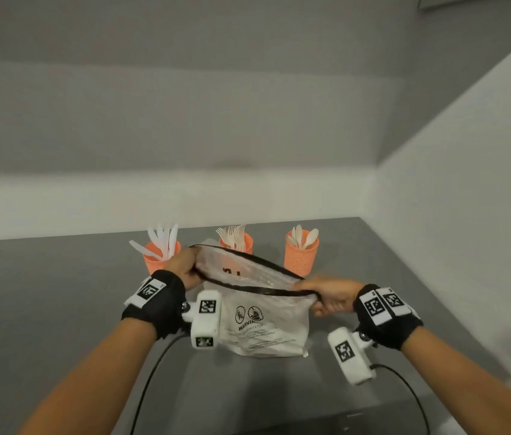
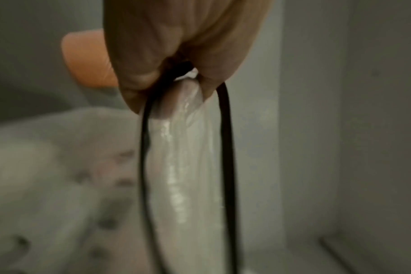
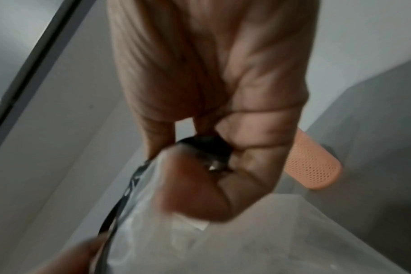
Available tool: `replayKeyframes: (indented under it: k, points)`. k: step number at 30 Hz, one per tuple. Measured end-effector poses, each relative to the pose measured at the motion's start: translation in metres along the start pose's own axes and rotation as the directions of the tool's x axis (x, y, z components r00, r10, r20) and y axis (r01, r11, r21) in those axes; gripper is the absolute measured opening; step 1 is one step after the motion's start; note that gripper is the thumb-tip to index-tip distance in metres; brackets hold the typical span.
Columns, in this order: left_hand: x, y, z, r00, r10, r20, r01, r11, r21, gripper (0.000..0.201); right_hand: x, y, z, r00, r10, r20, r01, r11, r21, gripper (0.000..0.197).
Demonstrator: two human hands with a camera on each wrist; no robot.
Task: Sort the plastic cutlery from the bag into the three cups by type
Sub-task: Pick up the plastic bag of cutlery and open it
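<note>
A clear plastic bag (image 1: 263,328) with a black zipper rim and warning print hangs over the grey table. My left hand (image 1: 185,268) pinches the rim's left end, seen close in the left wrist view as the bag (image 2: 183,166) held by the hand (image 2: 176,64). My right hand (image 1: 326,298) grips the rim's right end, and the right wrist view shows the hand (image 3: 223,148) round the bag (image 3: 176,241). The mouth is pulled open. Behind stand three orange cups: knives (image 1: 161,260), forks (image 1: 237,241), spoons (image 1: 301,255).
The grey table (image 1: 59,309) sits in a corner, with a white wall behind and another on the right. Black cables (image 1: 153,372) run from the wrist cameras toward the table's front edge.
</note>
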State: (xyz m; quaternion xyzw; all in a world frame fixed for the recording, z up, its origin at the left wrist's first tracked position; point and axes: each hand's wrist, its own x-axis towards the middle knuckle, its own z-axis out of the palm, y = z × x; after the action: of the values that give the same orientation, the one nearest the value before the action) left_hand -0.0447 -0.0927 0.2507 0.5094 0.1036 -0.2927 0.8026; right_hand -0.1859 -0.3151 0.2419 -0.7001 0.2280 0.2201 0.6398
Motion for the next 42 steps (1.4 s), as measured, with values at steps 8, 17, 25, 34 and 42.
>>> replayKeyframes:
  k: [8, 17, 25, 34, 42]
  points:
    - [-0.015, -0.037, -0.018, 0.938, -0.181, 0.297, -0.077, 0.725, 0.684, 0.038, 0.024, -0.012, -0.015, 0.971, -0.198, -0.138, 0.232, 0.61, 0.758, 0.027]
    - [0.011, -0.034, -0.031, 0.967, -0.177, 0.182, 0.19, 0.98, -0.059, 0.035, 0.033, 0.012, -0.003, 0.986, -0.098, -0.132, 0.141, 0.915, 0.378, 0.017]
    - [0.025, -0.051, -0.017, 0.994, -0.09, 0.063, 0.087, 0.995, 0.051, 0.038, 0.032, 0.016, -0.011, 0.997, -0.067, 0.034, 0.055, 0.959, 0.279, 0.01]
    - [0.03, -0.077, -0.038, 0.962, -0.028, 0.271, -0.232, 0.438, 0.868, 0.074, 0.063, 0.009, -0.021, 0.947, -0.3, -0.115, 0.269, 0.545, 0.794, 0.089]
    - [0.03, -0.07, -0.032, 0.958, -0.287, -0.028, 0.283, 0.954, -0.098, 0.027, 0.062, 0.035, -0.011, 0.991, -0.047, 0.127, 0.034, 0.994, 0.102, 0.023]
